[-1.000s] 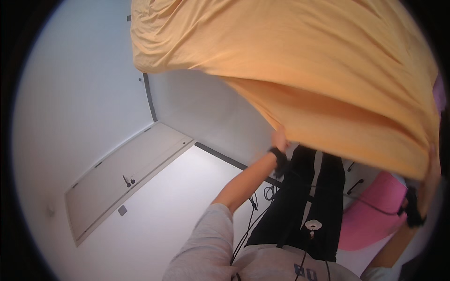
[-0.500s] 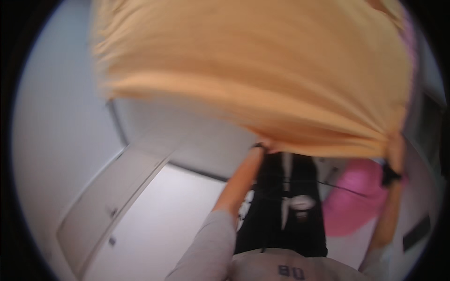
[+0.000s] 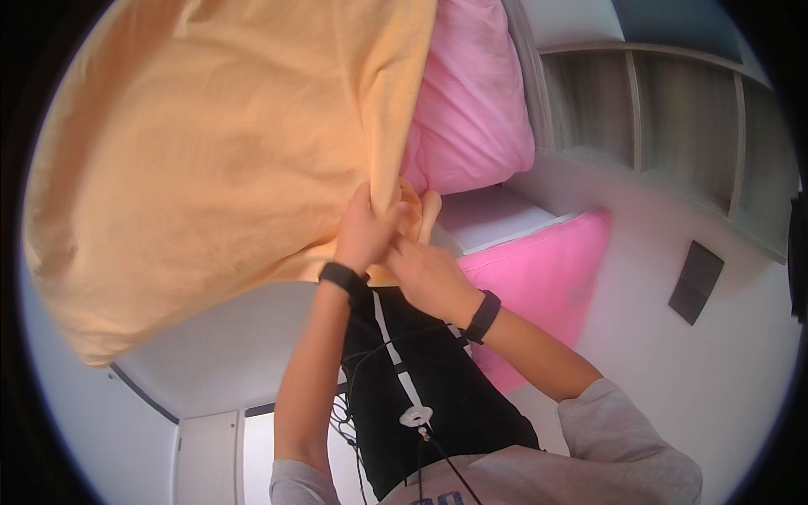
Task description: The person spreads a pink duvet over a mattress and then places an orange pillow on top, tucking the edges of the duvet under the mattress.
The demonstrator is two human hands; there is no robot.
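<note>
A large, soft orange bedding cloth spreads from the upper left toward the middle, wrinkled and gathered at its near right corner. My left hand is closed around that gathered corner. Right beside it, touching it, my right hand has its fingers closed on the same bunched fabric. A small folded end of the cloth pokes up past the fingers. Some fingertips are hidden in the folds. Beyond the hands lies a puffy pink piece of bedding, partly covered by the orange cloth.
A second pink piece of fabric lies lower, right of my legs. Wooden shelving stands at the right, with a dark rectangular plate near it. Black cables hang by my legs. A pale door is at the lower left.
My hands, wide apart along the cloth's near edge before, are now together at its right corner. The view has shifted, bringing the pink bedding and shelving into sight.
</note>
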